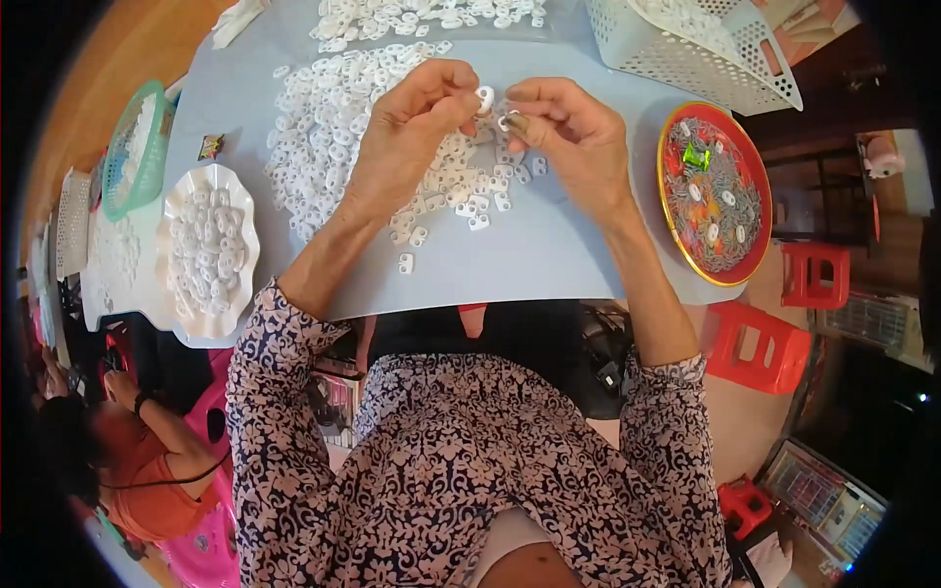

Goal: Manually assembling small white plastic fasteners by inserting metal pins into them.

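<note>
A white oval plastic piece with two holes (485,99) is pinched between the thumb and forefinger of my left hand (414,127). Close beside it, my right hand (580,137) is closed at the fingertips on a small white plastic part (507,121), mostly covered by the thumb. Both hands hover over a heap of loose white plastic pieces (312,147) on the pale blue table (510,260). To the right stands a red round tray with a gold rim (762,201), filled with small grey metal parts (711,171) and a few white pieces.
At left, a wavy-edged white dish (169,250) holds more white pieces, near a green basket (116,186) and a small wrapped packet (210,147). A white perforated basket (676,69) stands far right. Red stools (755,343) and a seated person in orange (162,470) are beyond the table.
</note>
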The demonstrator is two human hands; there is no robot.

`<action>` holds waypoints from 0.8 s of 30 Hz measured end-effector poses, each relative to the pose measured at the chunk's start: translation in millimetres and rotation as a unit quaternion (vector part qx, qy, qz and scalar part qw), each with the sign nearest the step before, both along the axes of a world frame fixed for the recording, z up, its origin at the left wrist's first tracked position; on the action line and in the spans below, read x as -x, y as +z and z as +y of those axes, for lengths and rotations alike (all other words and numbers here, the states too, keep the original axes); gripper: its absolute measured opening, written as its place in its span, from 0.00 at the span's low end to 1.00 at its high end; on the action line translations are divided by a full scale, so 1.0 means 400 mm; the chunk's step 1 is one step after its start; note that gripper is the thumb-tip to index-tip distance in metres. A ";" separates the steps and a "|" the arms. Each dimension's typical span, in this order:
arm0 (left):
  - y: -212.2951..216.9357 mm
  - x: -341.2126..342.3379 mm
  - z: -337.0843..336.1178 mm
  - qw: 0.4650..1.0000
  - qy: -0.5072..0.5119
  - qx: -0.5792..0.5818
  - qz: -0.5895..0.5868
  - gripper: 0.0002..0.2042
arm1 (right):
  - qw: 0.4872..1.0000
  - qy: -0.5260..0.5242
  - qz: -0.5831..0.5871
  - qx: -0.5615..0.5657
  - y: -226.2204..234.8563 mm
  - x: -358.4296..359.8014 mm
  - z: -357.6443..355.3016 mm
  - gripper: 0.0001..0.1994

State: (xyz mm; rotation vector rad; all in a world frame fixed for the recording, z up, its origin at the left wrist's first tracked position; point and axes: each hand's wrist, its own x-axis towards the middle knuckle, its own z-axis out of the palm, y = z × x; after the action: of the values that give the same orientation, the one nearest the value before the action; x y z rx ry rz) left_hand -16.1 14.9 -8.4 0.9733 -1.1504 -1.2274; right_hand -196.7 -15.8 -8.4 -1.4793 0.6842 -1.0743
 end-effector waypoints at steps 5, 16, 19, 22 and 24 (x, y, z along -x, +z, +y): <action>-0.001 0.001 0.000 1.000 -0.008 0.015 0.002 0.07 | 1.000 0.001 0.008 0.007 0.002 -0.002 0.001 0.10; -0.003 0.004 0.000 0.998 0.004 0.046 -0.039 0.06 | 0.999 -0.002 0.026 0.024 0.006 -0.003 0.007 0.12; -0.004 0.005 -0.002 0.998 0.004 0.053 -0.030 0.06 | 0.999 -0.002 0.027 0.024 0.007 -0.005 0.008 0.12; -0.002 0.008 -0.002 0.998 0.003 0.052 -0.028 0.07 | 0.999 -0.003 0.028 0.027 0.008 -0.005 0.009 0.13; -0.001 0.008 -0.004 0.999 -0.005 0.038 -0.012 0.07 | 0.999 -0.004 0.026 0.028 0.003 -0.004 0.008 0.13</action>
State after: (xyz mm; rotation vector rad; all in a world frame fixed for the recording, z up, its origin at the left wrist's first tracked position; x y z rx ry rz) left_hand -19.2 13.5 -8.8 0.9271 -1.2144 -1.1745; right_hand -195.2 -12.5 -7.1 -1.5577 0.7013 -1.0715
